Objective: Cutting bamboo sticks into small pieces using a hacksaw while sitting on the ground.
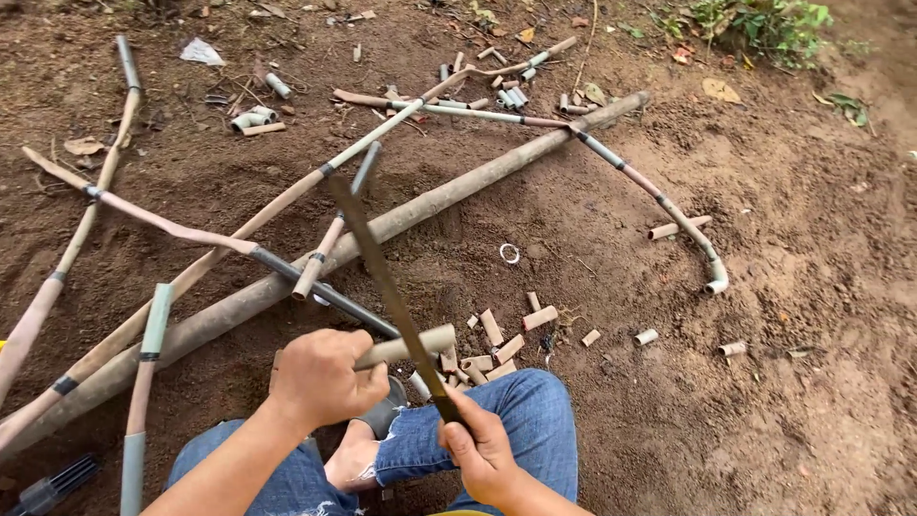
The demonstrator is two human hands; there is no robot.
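Note:
My left hand (320, 377) grips a short length of muddy pipe (420, 342), holding it level above my knee. My right hand (478, 449) is closed on the handle of a long dark saw blade (382, 277), which slants up and to the left and crosses the pipe near its free right end. Several short cut pipe pieces (501, 339) lie on the soil just past the pipe's end. My bent leg in blue jeans (516, 406) is under both hands.
A long thick muddy pipe (458, 186) runs diagonally across the soil. Thinner jointed pipes (659, 196) and bent lengths lie over and around it. More cut stubs (511, 96) sit at the top, a white ring (509, 253) in the middle, green weeds (764, 24) top right.

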